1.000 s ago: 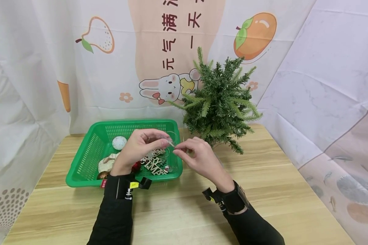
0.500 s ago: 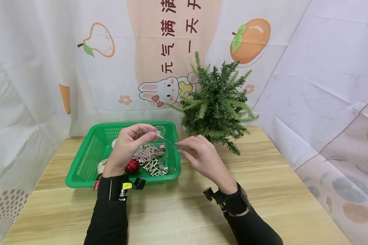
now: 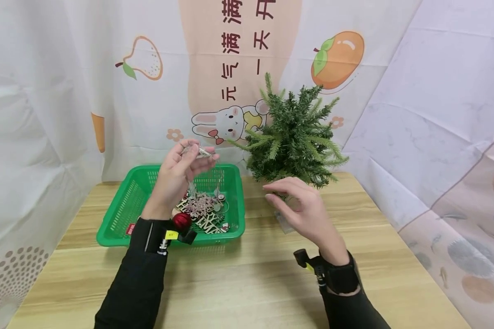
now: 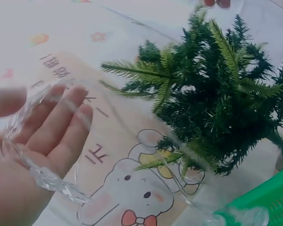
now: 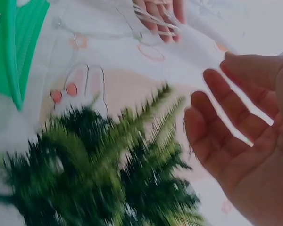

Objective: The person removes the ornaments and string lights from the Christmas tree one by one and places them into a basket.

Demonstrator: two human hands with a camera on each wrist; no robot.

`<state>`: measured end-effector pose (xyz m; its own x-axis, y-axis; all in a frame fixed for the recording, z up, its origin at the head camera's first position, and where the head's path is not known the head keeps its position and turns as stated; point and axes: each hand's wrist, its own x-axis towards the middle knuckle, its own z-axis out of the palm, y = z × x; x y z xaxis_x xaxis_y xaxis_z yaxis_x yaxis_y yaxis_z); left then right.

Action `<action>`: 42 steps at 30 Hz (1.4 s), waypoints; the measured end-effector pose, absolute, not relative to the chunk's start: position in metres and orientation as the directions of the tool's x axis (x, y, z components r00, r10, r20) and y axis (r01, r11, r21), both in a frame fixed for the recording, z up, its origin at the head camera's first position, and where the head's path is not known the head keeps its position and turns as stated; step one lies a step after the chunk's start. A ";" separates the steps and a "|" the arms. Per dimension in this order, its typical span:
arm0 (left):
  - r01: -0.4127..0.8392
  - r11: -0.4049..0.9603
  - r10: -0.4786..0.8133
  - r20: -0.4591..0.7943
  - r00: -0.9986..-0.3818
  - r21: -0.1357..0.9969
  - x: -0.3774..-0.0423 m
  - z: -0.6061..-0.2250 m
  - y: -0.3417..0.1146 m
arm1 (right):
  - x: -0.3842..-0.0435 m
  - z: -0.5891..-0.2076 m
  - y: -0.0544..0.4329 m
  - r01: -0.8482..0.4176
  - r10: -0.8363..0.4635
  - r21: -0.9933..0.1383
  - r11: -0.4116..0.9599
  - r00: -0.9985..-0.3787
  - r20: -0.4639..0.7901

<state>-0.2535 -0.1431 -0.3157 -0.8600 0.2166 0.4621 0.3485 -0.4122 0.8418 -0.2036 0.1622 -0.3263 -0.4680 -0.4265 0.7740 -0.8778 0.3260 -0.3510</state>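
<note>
My left hand (image 3: 174, 169) is raised above the green basket (image 3: 243, 214) and holds a bundle of clear wire (image 4: 52, 181) between thumb and fingers. It looks like a string of fairy lights; loose strands hang down toward the basket. The right hand (image 3: 300, 205) is over the table in front of the small artificial Christmas tree (image 3: 294, 137). Its fingers are loosely bent and apart from the thumb, with nothing seen between them. In the basket lie a red ball ornament (image 3: 182, 221), pale wooden letter ornaments (image 3: 210, 224) and pinkish snowflake-like cutouts (image 3: 199, 205).
A greyish flat piece (image 3: 286, 224) shows by the tree's foot, partly behind the right hand. The wooden table (image 3: 251, 283) reaches back to a printed curtain (image 3: 148, 114). The tree stands just right of the basket.
Both hands were close together at the clear wire. My left hand has lifted it up and back; the right has let go of its end and moved right, toward the tree's front.
</note>
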 end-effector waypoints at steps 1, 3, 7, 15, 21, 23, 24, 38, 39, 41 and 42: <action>0.342 -0.411 0.205 0.451 -0.869 0.845 -0.257 -0.313 -0.142 | -0.204 -0.326 0.168 -0.886 -0.425 -0.348 0.308 -0.455 0.782; 0.316 -0.405 0.181 0.414 -0.892 0.858 -0.265 -0.309 -0.140 | -0.205 -0.324 0.179 -0.898 -0.418 -0.341 0.277 -0.432 0.799; 0.252 -0.370 0.145 0.324 -0.935 0.894 -0.280 -0.302 -0.136 | -0.210 -0.323 0.205 -0.902 -0.384 -0.338 0.268 -0.422 0.821; 0.130 -0.198 0.156 0.163 -0.974 0.971 -0.318 -0.305 -0.126 | -0.220 -0.328 0.255 -0.836 -0.243 -0.490 0.248 -0.543 0.803; 0.074 -0.026 0.151 0.077 -0.986 0.997 -0.352 -0.315 -0.118 | -0.232 -0.328 0.292 -0.658 0.008 -0.744 0.116 -0.748 0.663; 0.054 0.039 0.149 0.048 -0.988 0.998 -0.362 -0.318 -0.117 | -0.241 -0.328 0.304 -0.598 0.097 -0.795 0.102 -0.790 0.606; 0.043 0.071 0.148 0.032 -0.988 0.997 -0.366 -0.320 -0.117 | -0.246 -0.329 0.309 -0.574 0.129 -0.813 0.099 -0.803 0.582; -0.049 0.102 0.300 -0.078 -0.951 0.994 -0.406 -0.336 -0.114 | -0.327 -0.359 0.354 -0.176 0.053 -0.980 -0.091 -0.984 0.172; -0.047 0.119 0.328 -0.084 -0.941 0.992 -0.409 -0.338 -0.114 | -0.332 -0.360 0.355 -0.143 0.029 -0.985 -0.098 -0.990 0.141; -0.051 0.151 0.373 -0.105 -0.922 0.987 -0.412 -0.341 -0.113 | -0.343 -0.361 0.357 -0.091 -0.037 -0.990 -0.105 -0.995 0.096; -0.050 0.163 0.397 -0.112 -0.911 0.985 -0.414 -0.342 -0.112 | -0.348 -0.361 0.358 -0.068 -0.075 -0.991 -0.111 -0.994 0.077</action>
<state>-0.4137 -0.1121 -0.3423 -0.9109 0.3973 -0.1118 -0.0497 0.1632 0.9853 -0.3479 0.3581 -0.3615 -0.9942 -0.0750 0.0767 -0.0681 -0.1114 -0.9914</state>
